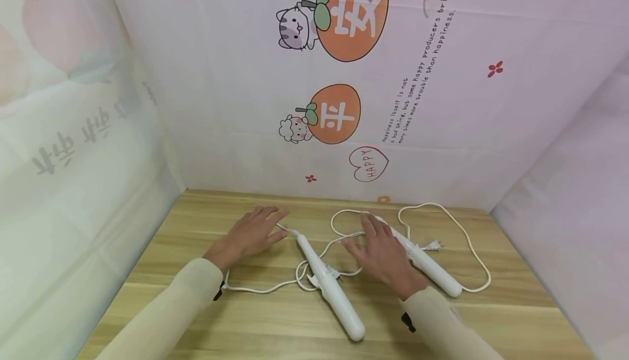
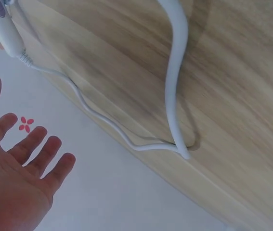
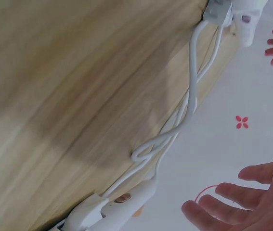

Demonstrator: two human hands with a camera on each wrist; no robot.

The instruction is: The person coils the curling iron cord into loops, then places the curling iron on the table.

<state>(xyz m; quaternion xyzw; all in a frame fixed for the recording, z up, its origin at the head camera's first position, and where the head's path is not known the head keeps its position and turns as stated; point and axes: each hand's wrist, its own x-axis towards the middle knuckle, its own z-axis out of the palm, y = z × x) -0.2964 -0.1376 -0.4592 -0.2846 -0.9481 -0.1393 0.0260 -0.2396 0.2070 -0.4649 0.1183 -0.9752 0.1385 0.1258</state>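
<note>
Two white curling irons lie slantwise on the wooden table. The nearer curling iron is in the middle, its cord end pointing up and left toward my left hand. That hand is held over the table with fingers spread and nothing in it; the left wrist view shows its bare palm beside a white cord. My right hand hovers at the left side of the other curling iron, hiding part of it. In the right wrist view its fingers are loosely extended, holding nothing.
White cords loop across the table around both irons. One plug lies beside the right iron, another plug against the middle one. Printed white cloth walls stand at the back and both sides of the table.
</note>
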